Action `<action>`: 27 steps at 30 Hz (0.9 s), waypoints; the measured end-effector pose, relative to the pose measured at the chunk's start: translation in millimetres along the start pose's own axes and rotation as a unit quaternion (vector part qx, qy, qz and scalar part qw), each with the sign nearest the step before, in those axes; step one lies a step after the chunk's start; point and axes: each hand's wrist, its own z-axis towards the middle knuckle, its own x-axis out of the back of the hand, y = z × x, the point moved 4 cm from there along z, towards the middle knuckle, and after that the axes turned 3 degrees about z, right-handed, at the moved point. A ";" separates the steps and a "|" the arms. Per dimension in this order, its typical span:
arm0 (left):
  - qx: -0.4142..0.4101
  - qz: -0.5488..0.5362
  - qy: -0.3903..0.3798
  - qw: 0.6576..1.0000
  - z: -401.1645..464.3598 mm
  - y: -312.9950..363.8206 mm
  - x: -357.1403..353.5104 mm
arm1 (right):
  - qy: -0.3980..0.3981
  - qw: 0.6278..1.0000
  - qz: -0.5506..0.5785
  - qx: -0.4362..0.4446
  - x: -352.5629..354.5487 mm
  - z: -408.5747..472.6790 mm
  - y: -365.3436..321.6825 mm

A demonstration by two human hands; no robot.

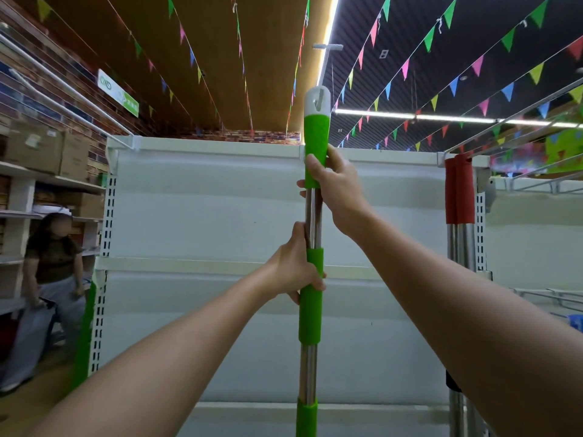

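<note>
Right hand wrapped round the bottom end of the upper green grip of the pole, thumb up along the grip, fingers curled round the far side. Left hand lower down, clamped on the top of the middle green sleeve, thumb lying up along the bare steel tube. Hands apart, one above the other, with a stretch of bare steel between them. Both arms reach forward and up from the bottom corners. Pole stands roughly upright in the centre of the view, held in the air in front of the person, with a white cap at the top end and a third green sleeve near the bottom edge; lower end out of view. Behind the pole is a white shelving unit with slotted uprights. At its right corner, two red-handled poles lean upright, well apart from the held pole. Far left, another person stands by wall shelves holding cardboard boxes. Green-and-white sign hangs upper left. Strings of coloured bunting cross the ceiling, and a light strip runs on the right.
</note>
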 end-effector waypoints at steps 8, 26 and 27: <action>0.016 -0.009 -0.005 1.000 16.4 -25.5 -11.5 | -0.015 0.999 -0.015 -0.035 2.7 7.7 38.5; -0.038 -0.057 0.071 0.995 26.1 -67.3 -21.0 | -0.074 0.981 -0.177 -0.035 11.6 -24.6 98.8; -0.043 -0.050 0.078 0.995 26.4 -68.3 -22.3 | -0.082 0.978 -0.190 -0.032 12.7 -27.0 99.9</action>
